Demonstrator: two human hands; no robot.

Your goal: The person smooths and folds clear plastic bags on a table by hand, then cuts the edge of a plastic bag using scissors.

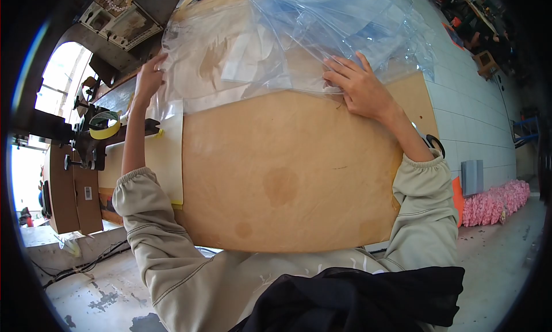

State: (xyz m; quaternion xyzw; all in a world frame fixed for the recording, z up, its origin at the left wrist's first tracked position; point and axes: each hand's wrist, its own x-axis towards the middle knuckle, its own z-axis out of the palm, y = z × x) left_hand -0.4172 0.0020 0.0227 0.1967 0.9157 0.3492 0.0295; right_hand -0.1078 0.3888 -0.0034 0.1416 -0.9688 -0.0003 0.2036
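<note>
Thin clear plastic sheeting (198,62) lies over the far half of a brown-covered work surface (287,159). At its left edge, my left hand (150,80) is closed with the edge pinched between the fingers. My right hand (363,89) rests on the near edge of the sheeting, right of the middle, with its fingers spread. Beyond that hand the plastic is heaped in loose, bluish, shiny folds (351,21). A whitish patch (248,59) shows at the sheeting; I cannot tell whether it lies under or inside it.
A roll of yellow tape (104,125) sits on a black clamp-like fixture (89,142) at left. A cardboard box (72,188) stands below it. Black scissor handles (435,143) show at the surface's right edge. Pink fluffy bundles (495,202) lie on the floor at right.
</note>
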